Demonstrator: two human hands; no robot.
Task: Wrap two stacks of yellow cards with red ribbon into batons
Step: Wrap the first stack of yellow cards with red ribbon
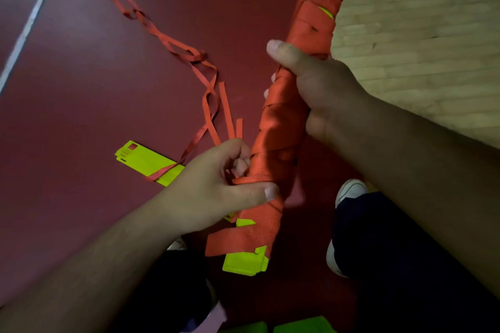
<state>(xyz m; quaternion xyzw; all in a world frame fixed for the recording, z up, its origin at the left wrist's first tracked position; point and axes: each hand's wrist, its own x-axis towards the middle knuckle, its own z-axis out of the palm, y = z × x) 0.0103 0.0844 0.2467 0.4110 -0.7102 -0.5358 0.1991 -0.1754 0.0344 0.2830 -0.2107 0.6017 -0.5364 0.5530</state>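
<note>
A long baton (284, 121) of yellow cards wound in red ribbon runs from the top right down to the lower middle, with bare yellow card ends (244, 263) showing at its bottom. My right hand (322, 94) grips the baton around its middle, thumb across the front. My left hand (224, 184) pinches the red ribbon against the baton lower down. A loose ribbon tail (173, 46) trails away over the floor to the upper left. Another stack of yellow cards (146, 161) lies flat on the floor left of my left hand, with ribbon across it.
The floor is dark red (81, 105) with a white line (29, 24) at the upper left and pale wood (433, 35) at the right. My dark trouser legs and white shoes (349, 192) are below the baton. Green objects (303, 326) sit at the bottom edge.
</note>
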